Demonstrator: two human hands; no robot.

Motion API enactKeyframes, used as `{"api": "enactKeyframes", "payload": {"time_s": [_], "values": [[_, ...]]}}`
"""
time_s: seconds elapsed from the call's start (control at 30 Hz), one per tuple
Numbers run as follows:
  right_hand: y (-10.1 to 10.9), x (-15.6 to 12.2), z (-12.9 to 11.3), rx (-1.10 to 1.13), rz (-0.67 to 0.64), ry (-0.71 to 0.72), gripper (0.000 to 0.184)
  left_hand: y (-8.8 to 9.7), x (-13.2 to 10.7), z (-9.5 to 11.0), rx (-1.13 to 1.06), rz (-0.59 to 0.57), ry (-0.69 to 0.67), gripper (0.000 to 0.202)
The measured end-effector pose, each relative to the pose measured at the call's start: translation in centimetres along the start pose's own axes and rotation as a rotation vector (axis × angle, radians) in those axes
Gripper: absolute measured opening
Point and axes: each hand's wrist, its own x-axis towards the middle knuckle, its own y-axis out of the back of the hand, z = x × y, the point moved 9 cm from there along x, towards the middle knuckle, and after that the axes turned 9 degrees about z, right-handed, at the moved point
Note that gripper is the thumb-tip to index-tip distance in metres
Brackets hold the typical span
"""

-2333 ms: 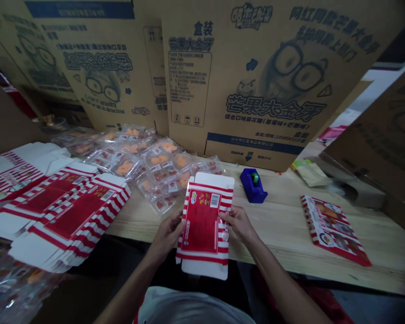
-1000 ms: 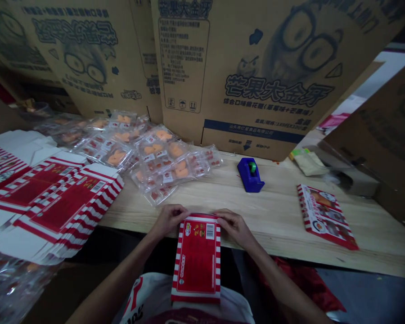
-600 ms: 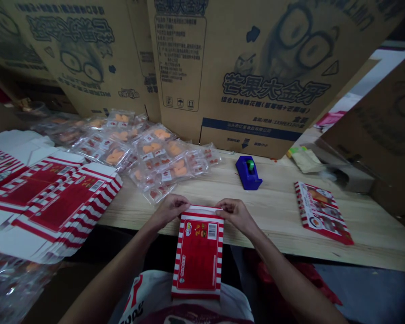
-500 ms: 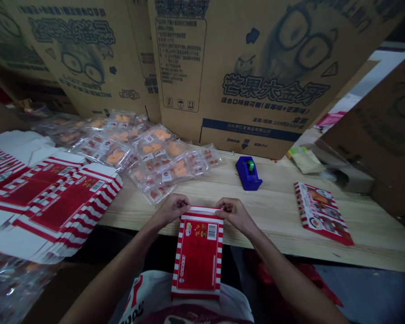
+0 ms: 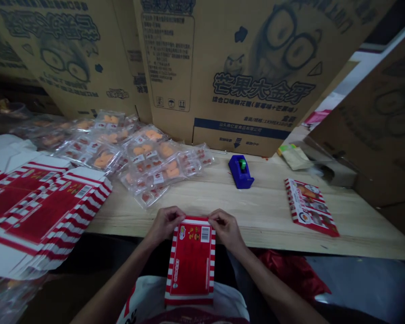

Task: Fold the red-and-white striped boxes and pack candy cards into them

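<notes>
A red-and-white striped carton (image 5: 191,261), printed with a barcode, rests against my lap with its upper end at the table's front edge. My left hand (image 5: 167,225) pinches its top left corner. At the top right corner my right hand (image 5: 227,227) grips with thumb and fingers. The top end between both hands looks folded down. Beyond my hands lie clear plastic packs (image 5: 151,157) of orange and brown pieces in a loose pile. A blue tape dispenser (image 5: 240,173) with green tape stands further back on the right.
Flattened striped cartons (image 5: 50,211) are stacked at the left. A filled carton (image 5: 310,207) lies on the wooden table (image 5: 266,216) at the right. Big cardboard boxes (image 5: 175,58) wall off the back. A red bag (image 5: 290,274) is below the table edge.
The carton's top flap has been pressed down, and both hands with the carton sit slightly lower in view. The camera has turned a little to the right.
</notes>
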Motion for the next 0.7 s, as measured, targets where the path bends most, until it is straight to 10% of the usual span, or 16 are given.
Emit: {"api": "enactKeyframes", "payload": {"time_s": [0.23,0.47,0.7], "values": [[0.2,-0.1,1.1,0.128,-0.161,-0.105,0.043,-1.0,-1.0,-2.5,-0.281,0.074,0.283,0.031],[15.8,11.9,3.0,-0.13,0.558,-0.061,0.035,-1.9,-0.6,-1.5,-0.288,0.074,0.276,0.03],[17.0,15.0,5.0,-0.11,0.625,-0.075,0.03,-1.6,-0.6,-0.8,-0.252,0.077,0.24,0.028]]}}
